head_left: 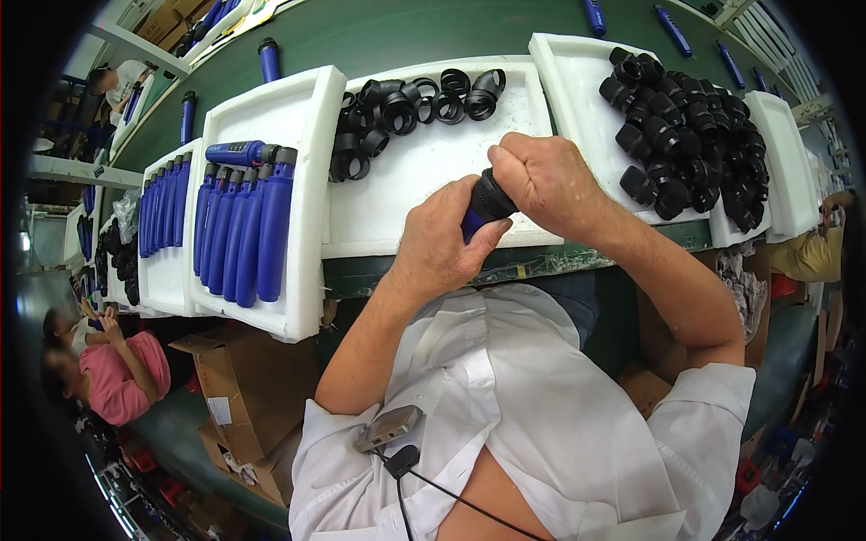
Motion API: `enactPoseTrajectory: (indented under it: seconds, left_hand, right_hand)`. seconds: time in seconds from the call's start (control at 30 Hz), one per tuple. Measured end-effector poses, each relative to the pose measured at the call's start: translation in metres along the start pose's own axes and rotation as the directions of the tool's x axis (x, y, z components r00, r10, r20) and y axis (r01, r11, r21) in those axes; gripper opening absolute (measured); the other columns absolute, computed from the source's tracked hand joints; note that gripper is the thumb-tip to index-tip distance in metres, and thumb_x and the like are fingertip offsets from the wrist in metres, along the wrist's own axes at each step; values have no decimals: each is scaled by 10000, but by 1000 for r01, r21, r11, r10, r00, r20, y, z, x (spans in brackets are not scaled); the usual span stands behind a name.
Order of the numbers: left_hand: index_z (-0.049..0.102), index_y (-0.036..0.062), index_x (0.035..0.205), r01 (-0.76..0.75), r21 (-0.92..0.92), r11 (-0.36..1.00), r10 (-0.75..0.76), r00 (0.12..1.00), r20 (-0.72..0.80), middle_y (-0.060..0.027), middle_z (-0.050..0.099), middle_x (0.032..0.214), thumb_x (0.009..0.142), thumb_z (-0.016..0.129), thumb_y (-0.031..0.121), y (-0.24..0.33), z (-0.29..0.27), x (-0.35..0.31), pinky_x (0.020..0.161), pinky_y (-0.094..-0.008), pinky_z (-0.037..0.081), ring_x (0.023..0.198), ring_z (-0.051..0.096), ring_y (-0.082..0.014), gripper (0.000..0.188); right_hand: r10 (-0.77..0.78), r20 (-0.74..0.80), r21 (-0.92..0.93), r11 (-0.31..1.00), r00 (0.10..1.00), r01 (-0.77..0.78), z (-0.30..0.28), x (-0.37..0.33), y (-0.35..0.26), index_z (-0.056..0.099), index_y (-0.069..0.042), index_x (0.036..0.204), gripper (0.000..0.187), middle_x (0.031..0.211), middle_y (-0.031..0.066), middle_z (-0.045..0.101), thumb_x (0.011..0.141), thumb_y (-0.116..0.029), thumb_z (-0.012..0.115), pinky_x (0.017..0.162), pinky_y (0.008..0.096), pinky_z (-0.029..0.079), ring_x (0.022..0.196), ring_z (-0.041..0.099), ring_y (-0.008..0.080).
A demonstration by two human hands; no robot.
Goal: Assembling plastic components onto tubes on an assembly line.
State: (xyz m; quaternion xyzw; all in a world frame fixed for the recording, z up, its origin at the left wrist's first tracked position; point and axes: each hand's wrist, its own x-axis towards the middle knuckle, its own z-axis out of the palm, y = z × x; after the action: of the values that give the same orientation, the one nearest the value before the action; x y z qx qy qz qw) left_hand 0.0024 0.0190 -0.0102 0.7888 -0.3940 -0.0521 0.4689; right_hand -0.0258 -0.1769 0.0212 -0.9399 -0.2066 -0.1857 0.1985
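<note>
Over the middle white foam tray, the left hand is gripping a dark-blue cylinder with a ribbed black top, and the right hand is clasping that top. Short glossy black rings are lying beyond them; blue black-capped tubes are resting in the left white tray, stubby black caps crowding the right white tray.
</note>
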Motion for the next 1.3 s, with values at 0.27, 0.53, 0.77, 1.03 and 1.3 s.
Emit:
enactPoseTrajectory:
  seconds: [0.27, 0.53, 0.77, 1.03, 1.3]
  left_hand:
    - [549, -24, 1159, -39, 136, 990, 48, 997, -59, -188, 631, 904, 836, 773, 195, -3, 12, -1, 702, -447, 513, 802, 638, -371, 450]
    - [539, -31, 1169, -10, -12, 1000, 10, 1000, -29, -196, 630, 890, 833, 778, 214, 1, -10, 8, 694, -452, 513, 793, 637, -376, 480]
    - [537, -39, 1163, -75, 279, 957, 78, 997, -2, -203, 641, 901, 841, 772, 228, 1, -2, 23, 699, -445, 518, 805, 645, -387, 480]
    - [545, -33, 1161, -22, 327, 945, -35, 985, 166, -206, 645, 933, 850, 760, 256, 6, -14, 23, 710, -448, 507, 834, 644, -383, 476]
    - [548, -16, 1175, -53, 355, 933, 23, 996, 87, -196, 652, 935, 833, 785, 239, -12, -9, 35, 718, -442, 525, 834, 657, -381, 488]
  right_hand:
    - [159, 142, -162, 977, 977, -135, 13, 3, 4, 568, 4, 790, 137, 724, 153, 628, 834, -109, 631, 525, 435, 531, 636, 667, 318]
    - [35, -46, 273, 962, 998, -21, -7, 10, 7, 612, 3, 870, 186, 741, 162, 617, 940, -160, 556, 655, 453, 544, 705, 660, 357]
    - [281, 65, 4, 959, 957, -282, 5, 19, 9, 601, -10, 843, 160, 760, 163, 626, 922, -145, 568, 656, 460, 545, 696, 659, 369]
    - [211, 64, 41, 976, 975, -213, 15, 4, 17, 578, -18, 796, 135, 716, 172, 642, 857, -133, 611, 620, 488, 549, 719, 683, 379]
    - [353, 207, 391, 825, 912, -408, 11, 11, 36, 640, 10, 951, 295, 839, 226, 690, 974, -276, 573, 642, 436, 533, 748, 678, 365]
